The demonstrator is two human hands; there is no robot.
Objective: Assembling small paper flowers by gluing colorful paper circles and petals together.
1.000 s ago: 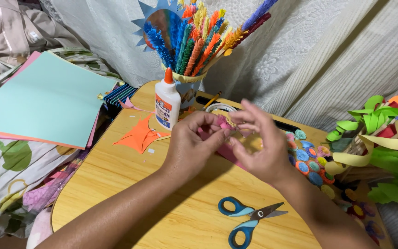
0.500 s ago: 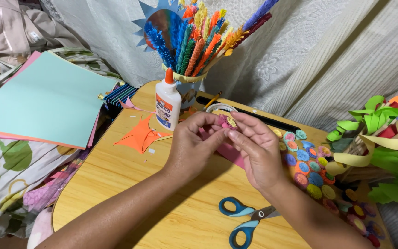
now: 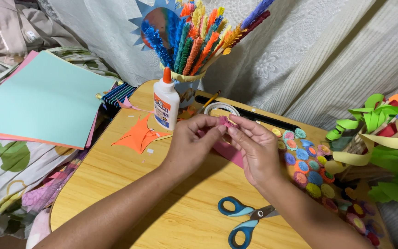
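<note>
- Pinched between the fingertips of both hands is a small pink paper piece (image 3: 226,122), held just above the counter (image 3: 116,175); the left hand (image 3: 192,145) grips it from the left with thumb and forefinger, and the right hand (image 3: 254,150) closes on it from the right.
- Neither hand is slack: both grips are clenched on the same little piece, fingertips meeting at its top edge.
- That piece sits directly between the two hands, so neither is clearly nearer; it is too small to tell its long axis.
- Under the hands a larger pink paper sheet (image 3: 229,154) lies flat on the counter.
- Just beyond the left hand stands a white glue bottle (image 3: 166,102) with an orange cap, upright, near an orange paper cutout (image 3: 139,136).
- Blue-handled scissors (image 3: 245,219) lie closed on the counter, nearer the person than both hands.
- Right of the right hand, a cluster of small round paper flowers (image 3: 307,168) covers the counter's edge.
- Behind stands a cup of fringed paper stems (image 3: 199,41); a stack of coloured paper sheets (image 3: 42,99) rests on the bedding to the left.
</note>
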